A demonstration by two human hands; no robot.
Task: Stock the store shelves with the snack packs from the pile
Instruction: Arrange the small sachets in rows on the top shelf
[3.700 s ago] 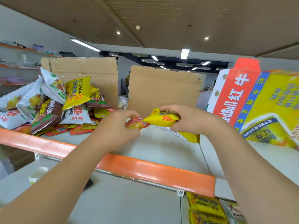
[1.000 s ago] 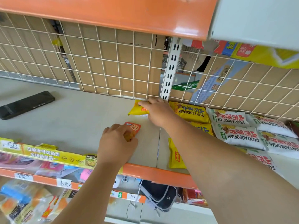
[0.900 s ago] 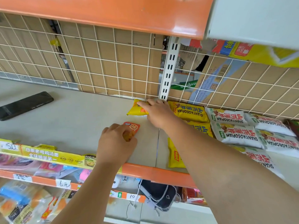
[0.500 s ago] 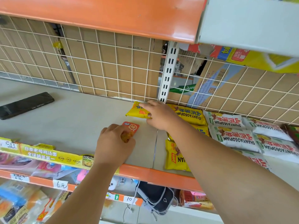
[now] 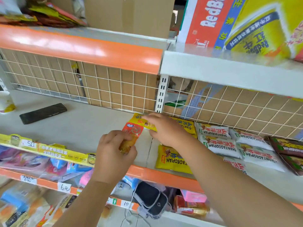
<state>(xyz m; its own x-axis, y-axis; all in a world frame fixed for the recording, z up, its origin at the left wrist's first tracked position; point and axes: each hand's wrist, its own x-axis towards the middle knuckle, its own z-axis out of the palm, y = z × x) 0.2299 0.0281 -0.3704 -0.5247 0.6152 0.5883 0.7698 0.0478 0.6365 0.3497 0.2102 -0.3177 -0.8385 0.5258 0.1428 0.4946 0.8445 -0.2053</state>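
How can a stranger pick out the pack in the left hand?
Find the middle shelf, near the white slotted upright. In front of it the left hand grips a small orange-red pack. Its neighbours are bigger yellow packs, white packs and brown packs.

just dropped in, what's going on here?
A person is stocking the middle shelf. The right hand has its fingers on a yellow pack at the back, by the wire grid. The left hand holds a small orange pack just in front of it. White packs lie in rows to the right, and a phone lies farther left. The pile sits on the top shelf.
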